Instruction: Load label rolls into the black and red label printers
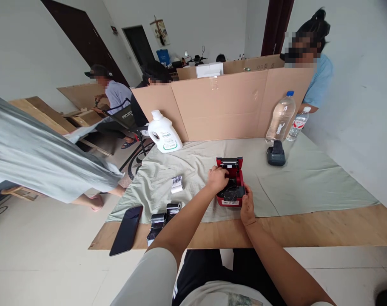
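A red and black printer [231, 202], small and boxy, stands on the cloth in front of me with its lid raised. My left hand [217, 179] reaches into its open bay from the left, fingers curled; what they grip, if anything, is hidden. Against the printer's right side, my right hand [248, 206] holds the casing. To the left lies a small white paper roll [177, 185] with dark print on its loose end. Nearer me are two dark-printed paper rolls, one roll [173, 208] beside another roll [157, 220], partly covered by my left forearm.
A phone [126, 230] lies at the table's front left. Behind stand a white detergent jug [165, 134], a large water bottle [281, 117], a smaller bottle [298, 123] and a black device [275, 154]. A cardboard screen [219, 110] closes the back. Several people are nearby.
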The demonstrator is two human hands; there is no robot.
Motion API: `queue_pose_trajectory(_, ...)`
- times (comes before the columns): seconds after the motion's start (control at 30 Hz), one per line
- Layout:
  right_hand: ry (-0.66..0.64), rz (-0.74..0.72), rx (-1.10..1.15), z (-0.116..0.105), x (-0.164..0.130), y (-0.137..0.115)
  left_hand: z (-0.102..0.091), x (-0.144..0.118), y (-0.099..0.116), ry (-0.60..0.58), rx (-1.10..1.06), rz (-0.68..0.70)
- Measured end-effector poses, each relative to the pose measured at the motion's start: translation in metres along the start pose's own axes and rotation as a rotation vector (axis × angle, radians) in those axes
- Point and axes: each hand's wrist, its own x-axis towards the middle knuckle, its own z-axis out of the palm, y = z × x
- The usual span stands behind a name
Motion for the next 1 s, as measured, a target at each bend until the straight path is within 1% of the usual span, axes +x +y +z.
queue_pose_trajectory(0.07, 0.006, -0.014, -0.005, 0.000, 0.000, 0.002, -0.003, 0.005, 0.009, -0.120, 0.199, 0.047)
queue_pose_trajectory(0.17, 0.018, -0.032, -0.009, 0.000, 0.000, 0.003, -0.003, 0.012, 0.020, -0.269, 0.365, 0.083)
queue_pose_trajectory(0.23, 0.025, -0.040, -0.008, 0.001, 0.001, 0.003, -0.002, 0.015, 0.024, -0.330, 0.422, 0.083)
queue_pose_trajectory(0.3, 0.028, -0.048, -0.004, 0.001, 0.001, 0.003, 0.000, 0.017, 0.026, -0.362, 0.451, 0.078)
queue_pose_trajectory(0.4, 0.020, -0.047, -0.006, 0.001, 0.002, 0.004, 0.002, 0.019, 0.025, -0.348, 0.455, 0.077)
queue_pose_trajectory(0.47, 0.014, -0.047, -0.010, 0.000, 0.002, 0.005, 0.001, 0.017, 0.021, -0.305, 0.393, 0.083)
queue_pose_trajectory(0.57, 0.014, -0.050, -0.002, -0.001, 0.002, 0.006, 0.000, 0.013, 0.012, -0.191, 0.160, 0.075)
queue_pose_trajectory(0.63, 0.009, -0.038, 0.006, -0.001, 0.003, 0.006, -0.004, 0.008, 0.003, -0.134, -0.106, 0.034)
queue_pose_trajectory(0.7, 0.007, -0.024, 0.007, -0.002, 0.003, 0.006, -0.013, 0.002, -0.011, -0.128, -0.446, -0.020)
queue_pose_trajectory(0.73, 0.006, -0.022, 0.003, -0.002, 0.003, 0.005, -0.020, -0.002, -0.021, -0.151, -0.620, -0.046)
queue_pose_trajectory(0.8, 0.005, -0.027, -0.006, -0.003, 0.003, 0.005, -0.041, -0.011, -0.048, -0.239, -0.906, -0.094)
queue_pose_trajectory(0.83, 0.006, -0.030, -0.009, -0.003, 0.003, 0.004, -0.054, -0.016, -0.065, -0.300, -0.997, -0.123)
queue_pose_trajectory(0.87, 0.005, -0.030, -0.007, -0.003, 0.003, 0.004, -0.068, -0.022, -0.084, -0.367, -1.040, -0.155)
queue_pose_trajectory(0.9, 0.004, -0.026, -0.002, -0.003, 0.002, 0.003, -0.082, -0.028, -0.104, -0.410, -1.035, -0.196)
queue_pose_trajectory(0.97, 0.009, -0.016, 0.007, -0.003, 0.002, 0.002, -0.107, -0.042, -0.148, -0.473, -0.936, -0.303)
queue_pose_trajectory(1.0, 0.012, -0.012, 0.007, -0.003, 0.002, 0.001, -0.117, -0.049, -0.169, -0.475, -0.878, -0.361)
